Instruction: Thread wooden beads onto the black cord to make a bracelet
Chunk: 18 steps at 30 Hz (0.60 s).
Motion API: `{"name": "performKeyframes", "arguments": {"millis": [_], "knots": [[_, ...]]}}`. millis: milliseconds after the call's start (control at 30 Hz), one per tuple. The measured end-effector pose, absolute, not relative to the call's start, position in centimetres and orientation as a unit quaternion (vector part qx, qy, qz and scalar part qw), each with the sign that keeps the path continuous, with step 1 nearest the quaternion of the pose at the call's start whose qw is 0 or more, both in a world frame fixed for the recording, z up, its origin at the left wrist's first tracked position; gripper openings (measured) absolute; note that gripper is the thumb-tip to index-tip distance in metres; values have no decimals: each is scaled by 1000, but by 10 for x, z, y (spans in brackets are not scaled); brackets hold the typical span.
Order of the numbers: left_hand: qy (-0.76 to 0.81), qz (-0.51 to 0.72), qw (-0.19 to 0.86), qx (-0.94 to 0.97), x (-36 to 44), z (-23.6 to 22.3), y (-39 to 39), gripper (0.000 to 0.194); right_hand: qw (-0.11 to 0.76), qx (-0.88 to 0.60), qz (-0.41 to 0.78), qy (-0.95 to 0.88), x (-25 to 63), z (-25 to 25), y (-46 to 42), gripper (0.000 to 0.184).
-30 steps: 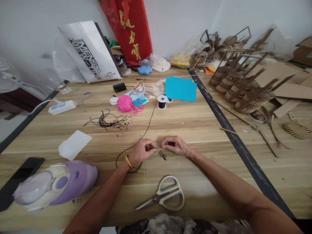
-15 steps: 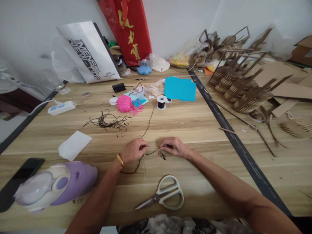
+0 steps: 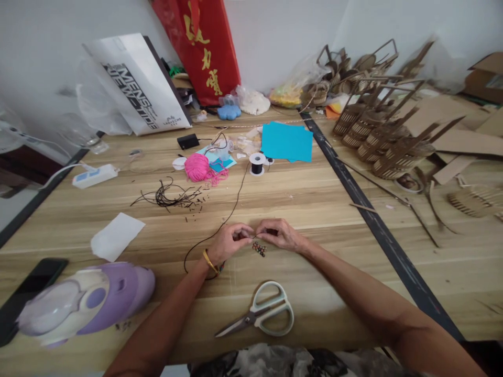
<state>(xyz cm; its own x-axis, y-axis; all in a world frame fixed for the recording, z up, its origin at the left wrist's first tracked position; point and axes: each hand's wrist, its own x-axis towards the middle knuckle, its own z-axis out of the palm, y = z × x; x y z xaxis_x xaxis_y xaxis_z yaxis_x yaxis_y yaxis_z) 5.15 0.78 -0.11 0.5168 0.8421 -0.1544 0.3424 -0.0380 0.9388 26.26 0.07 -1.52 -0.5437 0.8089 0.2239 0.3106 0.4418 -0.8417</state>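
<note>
My left hand and my right hand meet over the table with their fingertips almost touching. Both pinch the thin black cord, which loops out past my left wrist and runs up to a white spool wound with black cord. A small cluster of dark, multicoloured beads lies just below my fingertips. Some coloured beads on the cord are mostly hidden behind my left wrist. Whether a bead sits between my fingers is too small to tell. Scissors with pale handles rest nearer to me.
Left are a purple-and-white device, a dark phone and white paper. Farther back lie cut black cords, pink yarn and blue sheets. Small woven baskets stand at the right, beyond a dark strip.
My left hand has moved right along the cord to meet my right hand. The cord now bows out to the left, and its strung beads are mostly covered by my wrist.
</note>
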Motion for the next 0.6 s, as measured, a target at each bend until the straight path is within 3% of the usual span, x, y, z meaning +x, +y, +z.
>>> {"name": "performKeyframes", "arguments": {"millis": [600], "knots": [[438,237,539,679,59,1,7,17,314,-353,403,-784,263,-14,1,28]]}}
